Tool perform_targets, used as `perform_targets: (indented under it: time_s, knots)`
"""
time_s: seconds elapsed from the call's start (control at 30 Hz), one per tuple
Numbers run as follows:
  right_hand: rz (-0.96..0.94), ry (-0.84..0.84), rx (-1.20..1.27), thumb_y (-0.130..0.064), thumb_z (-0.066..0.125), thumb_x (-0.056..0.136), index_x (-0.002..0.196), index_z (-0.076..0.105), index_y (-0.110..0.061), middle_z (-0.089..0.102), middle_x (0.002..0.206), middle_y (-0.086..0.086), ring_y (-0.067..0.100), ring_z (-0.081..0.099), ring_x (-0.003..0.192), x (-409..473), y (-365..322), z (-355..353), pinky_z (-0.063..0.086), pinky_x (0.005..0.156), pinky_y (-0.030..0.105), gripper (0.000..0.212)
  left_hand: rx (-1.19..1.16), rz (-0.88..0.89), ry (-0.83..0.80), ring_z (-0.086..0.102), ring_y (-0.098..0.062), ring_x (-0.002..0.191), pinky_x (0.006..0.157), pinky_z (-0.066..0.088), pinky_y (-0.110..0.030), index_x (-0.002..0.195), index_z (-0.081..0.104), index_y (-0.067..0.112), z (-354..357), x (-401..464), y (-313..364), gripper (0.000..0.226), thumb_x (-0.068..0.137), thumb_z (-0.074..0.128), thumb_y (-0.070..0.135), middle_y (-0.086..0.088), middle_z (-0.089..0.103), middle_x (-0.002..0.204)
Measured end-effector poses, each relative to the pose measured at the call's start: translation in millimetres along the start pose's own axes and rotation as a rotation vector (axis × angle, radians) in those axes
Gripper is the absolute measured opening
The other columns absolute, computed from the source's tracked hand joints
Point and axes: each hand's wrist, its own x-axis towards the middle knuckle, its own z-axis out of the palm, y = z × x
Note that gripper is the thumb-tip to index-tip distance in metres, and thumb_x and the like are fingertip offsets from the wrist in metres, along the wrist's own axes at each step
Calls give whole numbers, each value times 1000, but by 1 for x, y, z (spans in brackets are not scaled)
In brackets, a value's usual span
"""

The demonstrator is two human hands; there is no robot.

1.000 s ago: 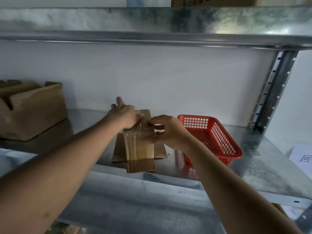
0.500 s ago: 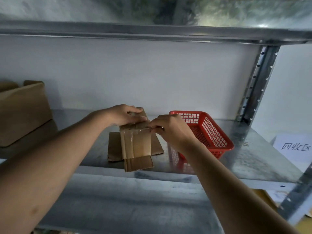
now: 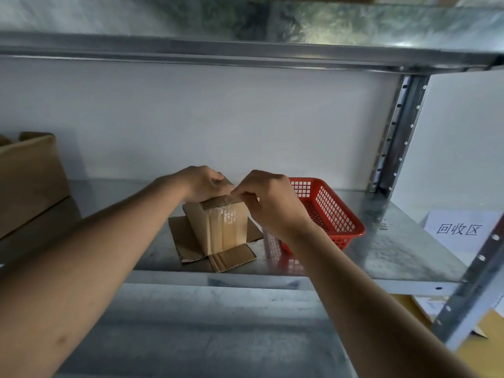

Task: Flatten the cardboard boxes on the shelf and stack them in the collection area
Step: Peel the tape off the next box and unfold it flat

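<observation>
A: Where is the small cardboard box (image 3: 218,227) sitting?

B: On the metal shelf (image 3: 395,241), upright, with its bottom flaps splayed flat on the shelf below both hands. A strip of clear tape (image 3: 227,218) runs down its front face.

A: And the left hand (image 3: 203,184)?

B: Its fingers curl over the far top edge of the box and grip it.

A: The right hand (image 3: 268,203)?

B: Thumb and forefinger pinch the tape end at the box's top front edge, just beside the left hand's knuckles. The other fingers are curled in.

A: What lies around them?

B: A red plastic basket (image 3: 335,214) stands just right of the right hand; the wrist hides part of its near-left corner. Well to the left of the left hand is a larger cardboard box (image 3: 30,181), open at the top. Far right of the right-hand fingers, a white paper sign (image 3: 461,230) with three handwritten characters lies past the shelf's upright post (image 3: 398,132). Another metal shelf (image 3: 245,47) spans overhead.
</observation>
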Motion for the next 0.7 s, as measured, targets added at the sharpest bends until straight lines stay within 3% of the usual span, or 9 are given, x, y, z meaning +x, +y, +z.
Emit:
perform_targets:
  time_s: [0.07, 0.17, 0.23, 0.3, 0.4, 0.47, 0.53, 0.63, 0.7]
  knots:
    - [217, -12, 180, -2, 73, 91, 92, 83, -11, 78, 89, 0, 10, 74, 80, 2, 0, -3, 60, 74, 27, 13, 48, -24, 10, 54, -23, 130, 102, 44, -35, 141, 60, 37, 1, 0, 3, 68, 89, 50, 78, 4, 57, 148]
    - [697, -133, 744, 3, 73, 91, 102, 78, 5, 78, 92, 18, 23, 78, 85, 0, 1, -7, 63, 75, 25, 12, 70, -18, 27, 59, -20, 117, 98, 48, -37, 127, 68, 39, 3, 0, 6, 65, 84, 49, 84, 6, 64, 137]
    - [857, -151, 977, 11, 66, 93, 107, 73, 12, 76, 97, 26, 31, 78, 91, -1, 1, -7, 64, 77, 29, 16, 74, -17, 33, 61, -18, 111, 98, 50, -38, 121, 70, 39, 3, 1, 5, 65, 83, 50, 87, 7, 67, 131]
    - [912, -92, 1055, 12, 65, 94, 105, 74, 10, 77, 96, 25, 31, 78, 89, -2, -1, -3, 64, 77, 30, 14, 73, -28, 39, 59, -18, 107, 95, 50, -37, 125, 69, 39, 3, 1, 5, 66, 83, 51, 87, 7, 67, 130]
    - [890, -31, 952, 5, 72, 90, 94, 79, -1, 78, 84, 18, 27, 78, 78, -2, -1, 7, 65, 75, 33, 10, 68, -26, 36, 60, -15, 102, 89, 51, -35, 120, 70, 40, 5, 2, 4, 61, 84, 50, 86, 8, 68, 125]
    - [789, -46, 662, -7, 78, 87, 89, 83, -17, 78, 75, 4, 21, 75, 72, -1, 2, 11, 64, 73, 30, 11, 45, -26, 39, 58, -8, 93, 76, 47, -29, 105, 71, 45, 5, 1, 5, 50, 83, 52, 86, 11, 68, 114]
    - [668, -71, 398, -18, 78, 86, 86, 84, -26, 74, 68, -1, 11, 67, 62, 1, 2, 12, 53, 60, 27, 9, 38, -37, 36, 57, -6, 90, 73, 46, -29, 102, 71, 44, 4, 0, 7, 50, 83, 53, 86, 11, 67, 107]
    - [577, -131, 264, -16, 68, 87, 77, 80, -11, 70, 67, 10, 17, 60, 58, 4, -2, 11, 44, 54, 36, 17, 97, -79, 34, 63, -18, 96, 85, 53, -38, 105, 73, 30, 3, -2, 11, 63, 85, 49, 84, 2, 71, 106]
    - [584, -168, 272, -18, 64, 83, 64, 71, -7, 57, 56, 9, 11, 46, 52, 7, -7, 8, 36, 51, 32, 23, 148, -127, 36, 64, -23, 94, 80, 51, -37, 92, 69, 24, 0, -4, 18, 66, 80, 44, 84, -2, 70, 100]
